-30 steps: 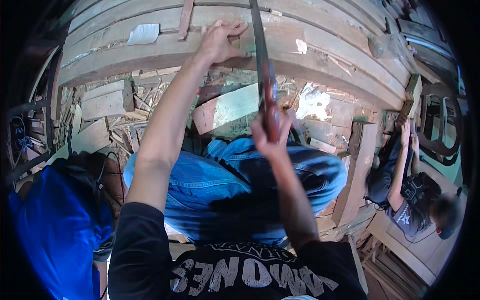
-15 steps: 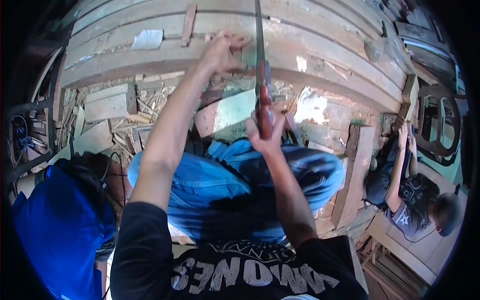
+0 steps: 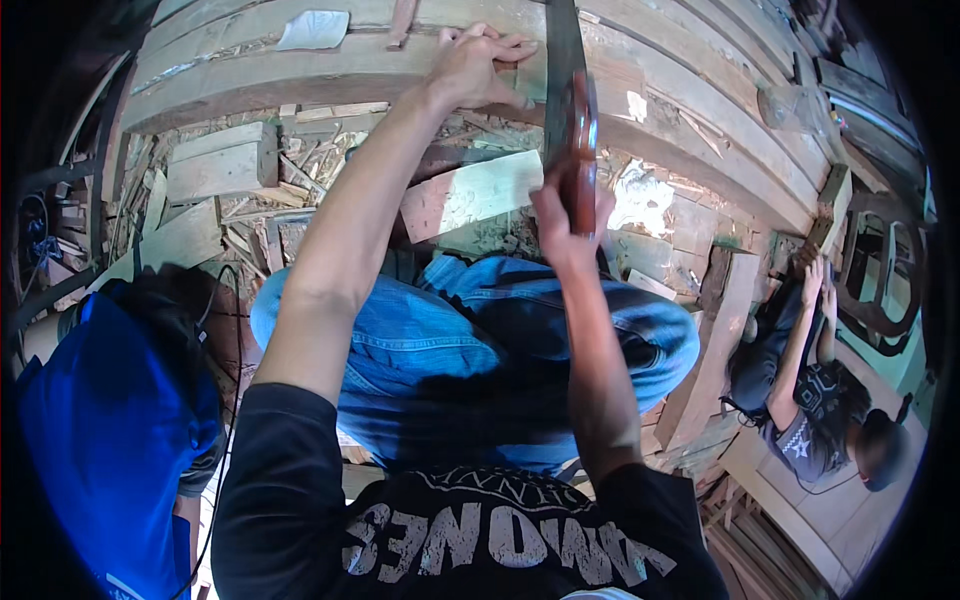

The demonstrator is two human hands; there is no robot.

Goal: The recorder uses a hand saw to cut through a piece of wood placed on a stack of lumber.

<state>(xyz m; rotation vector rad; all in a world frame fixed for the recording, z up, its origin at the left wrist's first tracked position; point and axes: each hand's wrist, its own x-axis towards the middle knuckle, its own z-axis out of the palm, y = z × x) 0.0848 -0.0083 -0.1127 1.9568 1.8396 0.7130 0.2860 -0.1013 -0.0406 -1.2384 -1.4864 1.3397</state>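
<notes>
A handsaw with a reddish-brown wooden handle is gripped in my right hand. Its dark blade reaches away from me over the wooden planks, tilted so that its broad side shows. Just left of the blade, my left hand braces on the near timber beam. Its fingers stretch toward the blade on top, with the thumb spread lower by the beam's front edge. Whether the saw teeth touch the wood is hidden.
Below the beam lie a pale board, a wooden block and many wood scraps. A white scrap rests on the planks. A thick timber stands by my right knee. A person in blue is at left, another person at right.
My right hand and the saw have moved forward and slightly right, and the blade now shows its broad side. My left hand remains on the beam; the whole view has shifted a little.
</notes>
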